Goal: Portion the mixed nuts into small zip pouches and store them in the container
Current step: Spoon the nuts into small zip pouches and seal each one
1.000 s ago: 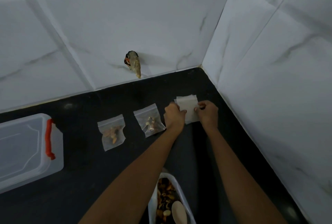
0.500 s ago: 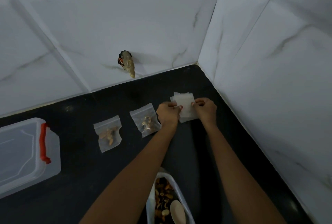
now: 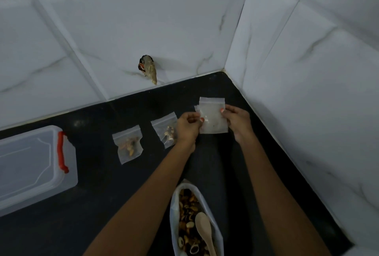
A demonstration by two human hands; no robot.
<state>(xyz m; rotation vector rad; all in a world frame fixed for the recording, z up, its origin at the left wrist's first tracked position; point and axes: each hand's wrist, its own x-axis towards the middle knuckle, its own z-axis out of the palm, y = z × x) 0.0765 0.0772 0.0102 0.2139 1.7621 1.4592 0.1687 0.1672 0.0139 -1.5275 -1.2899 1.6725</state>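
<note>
An empty zip pouch (image 3: pixel 213 117) is held up between my hands over the black counter. My left hand (image 3: pixel 187 127) pinches its left edge and my right hand (image 3: pixel 235 121) pinches its right edge. More empty pouches (image 3: pixel 197 108) peek out behind it. Two filled pouches lie flat to the left: one (image 3: pixel 128 142) in the middle and one (image 3: pixel 165 128) partly hidden by my left hand. An open bag of mixed nuts (image 3: pixel 189 220) with a wooden spoon (image 3: pixel 205 228) in it sits near the bottom edge. The clear container (image 3: pixel 30 163) with a red clasp stands at far left.
White marble-look tiled walls meet in a corner at the back right (image 3: pixel 224 70). A broken hole in the back wall (image 3: pixel 147 69) shows debris. The black counter (image 3: pixel 92 194) runs between container and nut bag.
Both hands have lifted one empty pouch off the stack and now hold it upright by its side edges; the camera view shifted slightly.
</note>
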